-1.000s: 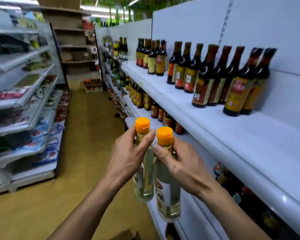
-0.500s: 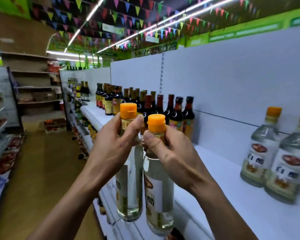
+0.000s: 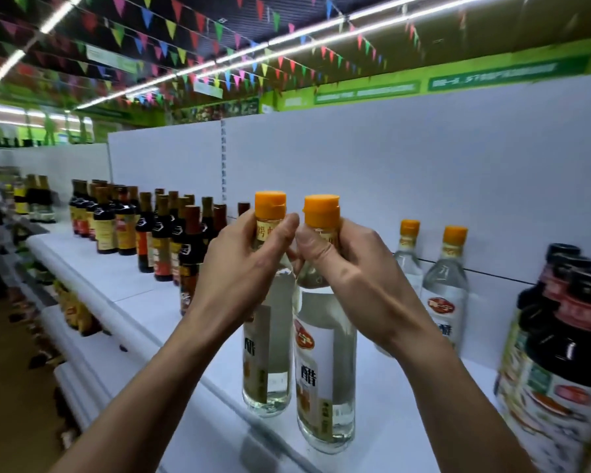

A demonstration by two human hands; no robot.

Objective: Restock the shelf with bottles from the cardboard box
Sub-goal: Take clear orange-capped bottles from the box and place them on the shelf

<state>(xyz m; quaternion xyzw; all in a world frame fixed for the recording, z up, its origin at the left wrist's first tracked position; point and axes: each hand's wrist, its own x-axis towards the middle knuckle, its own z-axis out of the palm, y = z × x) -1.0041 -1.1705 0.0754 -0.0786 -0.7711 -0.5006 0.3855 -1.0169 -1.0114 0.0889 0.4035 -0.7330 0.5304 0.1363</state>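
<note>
Head view: my left hand (image 3: 243, 268) and right hand (image 3: 352, 268) each grip a clear, orange-capped, white-labelled bottle of pale liquid (image 3: 268, 353) (image 3: 325, 380) by the neck above the white shelf (image 3: 144, 302).

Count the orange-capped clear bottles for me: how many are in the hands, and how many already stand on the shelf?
Held in the left hand: 1 clear bottle
Held in the right hand: 1 clear bottle
Standing on the shelf: 2 clear bottles
Total: 4
</note>
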